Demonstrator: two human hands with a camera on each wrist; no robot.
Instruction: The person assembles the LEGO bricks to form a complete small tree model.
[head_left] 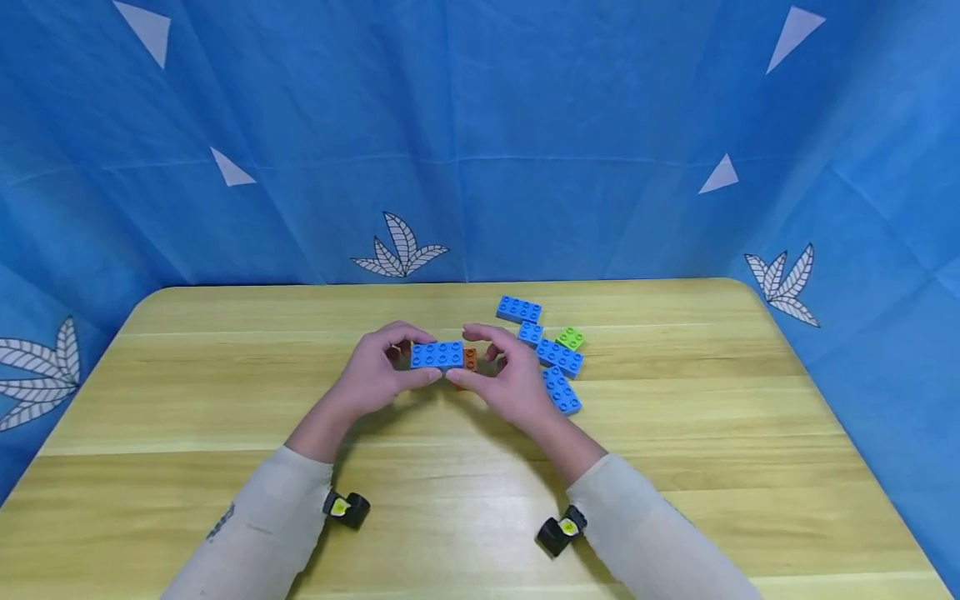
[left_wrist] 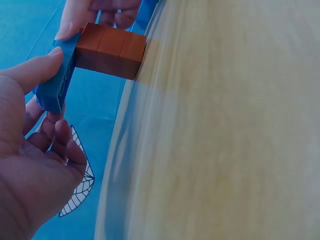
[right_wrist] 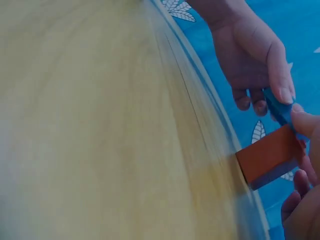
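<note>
Forearms [head_left: 258, 512] converge, left hand [head_left: 381, 371] pinching blue brick [head_left: 437, 354], right hand [head_left: 516, 379] seemingly too

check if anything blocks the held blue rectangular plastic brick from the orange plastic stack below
Nothing visible does: the blue rectangular plastic brick meets the top of the orange plastic stack, with no gap showing.
</note>
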